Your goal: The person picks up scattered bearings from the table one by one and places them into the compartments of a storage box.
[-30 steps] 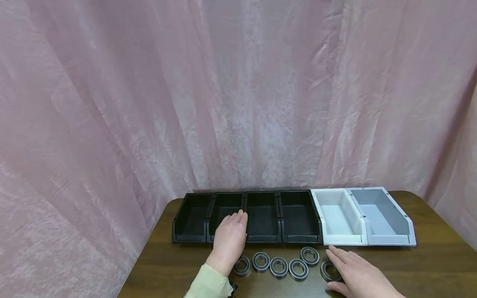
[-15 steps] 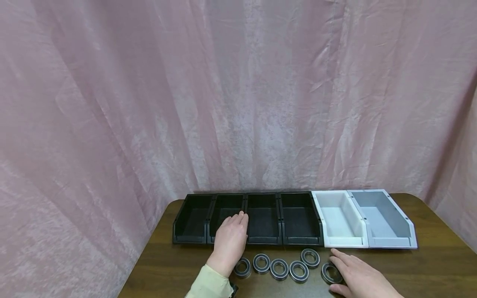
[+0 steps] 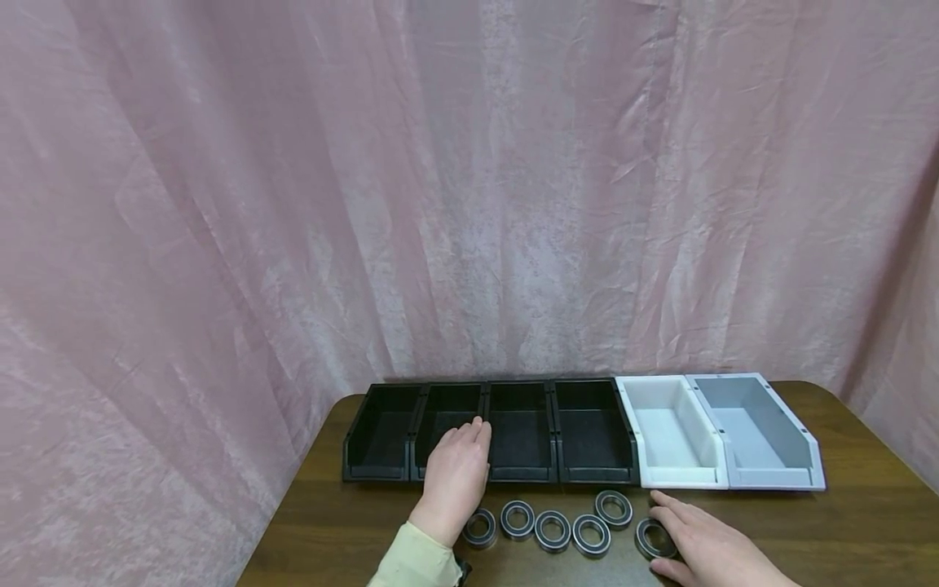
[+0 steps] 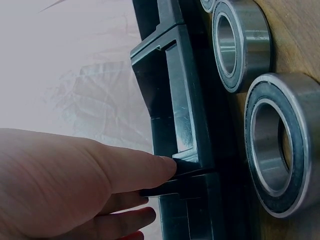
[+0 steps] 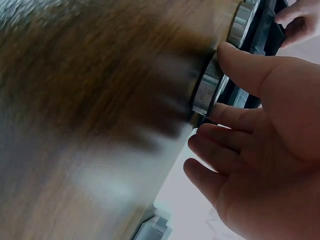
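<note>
Head view: left hand (image 3: pixel 456 477), fingers extended, at black bins (image 3: pixel 587 471), six o'clock; right hand (image 3: pixel 711 542), five o'clock, pinching end ring (image 3: pixel 642 539) on brown table (image 3: pixel 315 522); five metal rings (image 3: pixel 539 531) to its left; white bin (image 3: pixel 682 476), four o'clock. Left wrist view: thumb touching a black bin. Right wrist view: end ring between thumb and forefinger, two o'clock.

Shiny metal bearings (image 4: pixel 257 47), smooth plastic bins (image 3: pixel 597 474), glossy wood table (image 3: pixel 866 526), velvety cloth curtain (image 3: pixel 469 187)

bins (image 3: pixel 522 474): row on table (image 3: pixel 315 522) | bearings (image 3: pixel 553 516): on table, before bins | curtain (image 3: pixel 469 187): behind bins
</note>
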### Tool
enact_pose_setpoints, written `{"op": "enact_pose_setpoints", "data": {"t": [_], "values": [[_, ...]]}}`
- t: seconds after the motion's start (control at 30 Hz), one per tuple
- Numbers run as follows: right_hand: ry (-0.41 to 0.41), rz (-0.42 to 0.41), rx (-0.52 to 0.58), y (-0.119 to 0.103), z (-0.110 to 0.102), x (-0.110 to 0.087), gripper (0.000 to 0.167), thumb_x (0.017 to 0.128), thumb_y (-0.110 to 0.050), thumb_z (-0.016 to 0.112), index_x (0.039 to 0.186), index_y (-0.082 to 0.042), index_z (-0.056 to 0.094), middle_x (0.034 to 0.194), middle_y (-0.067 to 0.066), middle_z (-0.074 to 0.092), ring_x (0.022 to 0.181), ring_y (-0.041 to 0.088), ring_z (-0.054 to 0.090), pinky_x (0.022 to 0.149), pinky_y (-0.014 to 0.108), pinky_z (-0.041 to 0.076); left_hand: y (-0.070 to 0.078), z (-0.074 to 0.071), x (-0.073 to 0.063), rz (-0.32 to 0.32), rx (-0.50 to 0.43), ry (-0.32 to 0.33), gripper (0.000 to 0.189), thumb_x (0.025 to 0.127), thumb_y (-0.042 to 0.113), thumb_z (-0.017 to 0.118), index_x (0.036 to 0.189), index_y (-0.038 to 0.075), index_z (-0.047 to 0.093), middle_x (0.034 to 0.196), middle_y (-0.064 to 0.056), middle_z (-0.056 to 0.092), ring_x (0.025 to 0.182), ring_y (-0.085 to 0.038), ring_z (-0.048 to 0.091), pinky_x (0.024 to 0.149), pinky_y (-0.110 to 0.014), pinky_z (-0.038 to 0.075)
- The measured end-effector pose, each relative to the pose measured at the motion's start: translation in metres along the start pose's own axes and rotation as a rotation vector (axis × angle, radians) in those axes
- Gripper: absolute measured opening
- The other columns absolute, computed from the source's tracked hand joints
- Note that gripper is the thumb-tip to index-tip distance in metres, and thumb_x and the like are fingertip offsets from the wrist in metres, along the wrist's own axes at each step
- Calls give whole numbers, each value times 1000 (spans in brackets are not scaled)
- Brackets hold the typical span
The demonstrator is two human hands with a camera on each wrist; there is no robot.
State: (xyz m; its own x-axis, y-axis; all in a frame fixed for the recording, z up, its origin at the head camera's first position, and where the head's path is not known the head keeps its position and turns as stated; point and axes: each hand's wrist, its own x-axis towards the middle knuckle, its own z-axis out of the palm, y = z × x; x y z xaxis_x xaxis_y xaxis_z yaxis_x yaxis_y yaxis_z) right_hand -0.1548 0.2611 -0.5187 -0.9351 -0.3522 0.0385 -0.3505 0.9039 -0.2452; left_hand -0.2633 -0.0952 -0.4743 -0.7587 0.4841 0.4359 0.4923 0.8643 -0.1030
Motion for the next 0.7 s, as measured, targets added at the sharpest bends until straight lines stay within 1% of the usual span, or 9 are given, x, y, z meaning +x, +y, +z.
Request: {"op": "enact_pose_setpoints", "data": {"t": [0.17,0.43,0.57,0.7], "values": [[-4,16,19,2,2,1,58,91,-47,90,131,-10,69,151,22,62,129,39,67,100,56,61,0,0,0,-1,2,-6,57,86,19,98,136,2,75,142,-15,73,126,-28,74,110,-44,58],[20,-11,55,9,4,-2,59,91,-51,89,130,-12,68,151,22,62,125,37,68,95,46,63,0,0,0,-12,-5,-27,59,87,19,97,138,2,74,144,-14,72,128,-28,73,110,-44,57],[15,-13,84,10,5,-2,59,92,-54,86,131,-14,67,153,23,61,124,35,69,93,44,63,0,0,0,-17,-5,-31,59,87,20,97,139,2,74,144,-14,72,128,-28,73,110,-44,57],[22,-16,87,11,5,-2,59,93,-56,86,132,-15,67,153,23,61,124,34,69,92,43,64,0,1,0,-17,1,-30,59,87,20,97,138,2,74,144,-14,72,128,-28,73,111,-44,57]]}}
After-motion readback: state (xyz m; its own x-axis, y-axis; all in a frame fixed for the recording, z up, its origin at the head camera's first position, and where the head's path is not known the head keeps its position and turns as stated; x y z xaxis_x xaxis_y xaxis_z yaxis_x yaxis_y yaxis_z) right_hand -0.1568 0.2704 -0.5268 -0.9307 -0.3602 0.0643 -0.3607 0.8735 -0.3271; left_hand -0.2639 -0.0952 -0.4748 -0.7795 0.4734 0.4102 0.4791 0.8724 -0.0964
